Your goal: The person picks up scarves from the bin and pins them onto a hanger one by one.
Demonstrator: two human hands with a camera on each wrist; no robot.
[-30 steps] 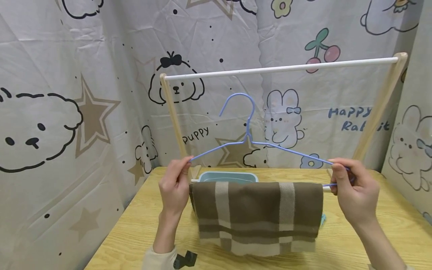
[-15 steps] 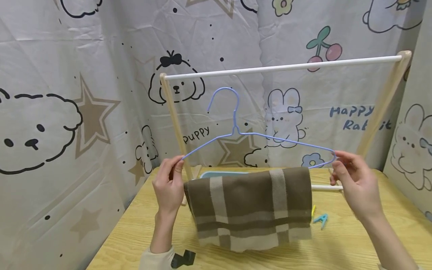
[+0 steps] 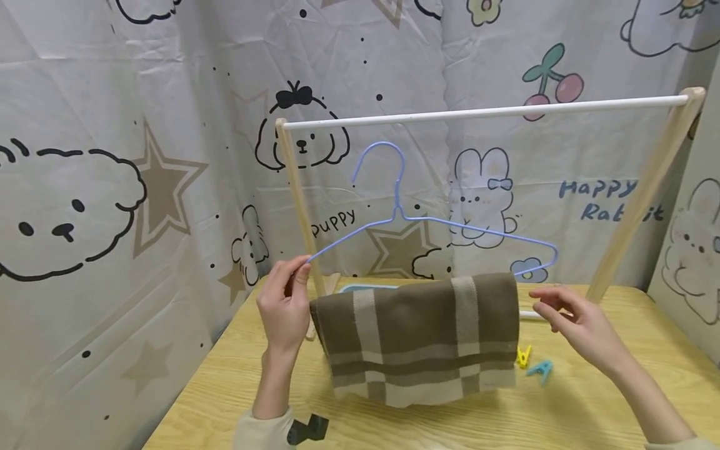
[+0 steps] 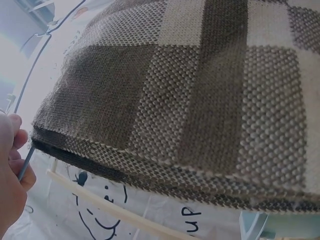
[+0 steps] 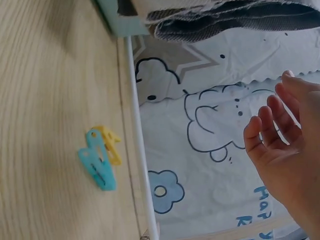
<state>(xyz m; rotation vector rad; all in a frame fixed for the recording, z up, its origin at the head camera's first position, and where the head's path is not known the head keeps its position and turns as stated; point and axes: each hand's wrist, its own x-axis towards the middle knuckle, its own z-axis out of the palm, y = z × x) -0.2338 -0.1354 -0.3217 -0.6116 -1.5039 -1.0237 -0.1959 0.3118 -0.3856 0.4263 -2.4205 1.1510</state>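
My left hand [image 3: 284,306] pinches the left end of a blue wire clothes hanger [image 3: 450,223]. Over the hanger's lower bar hangs a folded brown and beige checked scarf [image 3: 416,340], its bottom edge loose above the table. In the left wrist view the scarf [image 4: 165,100] fills most of the picture, with the hanger wire coming out beside the left fingers. My right hand [image 3: 579,325] is off the hanger, fingers loosely bent with nothing between them, just right of the scarf. The right wrist view shows that hand [image 5: 285,135] holding nothing.
Behind the hanger stands a rack with wooden legs and a white top rail [image 3: 484,114]. A light blue tray [image 3: 368,288] sits behind the scarf. On the wooden table [image 3: 585,400] lie a yellow clothespin [image 3: 524,357] and a blue clothespin [image 3: 541,370]. A printed curtain hangs behind.
My right hand has let go of the hanger's right end and moved down. The hanger and scarf have shifted slightly left and up, bringing the clothespins into view.
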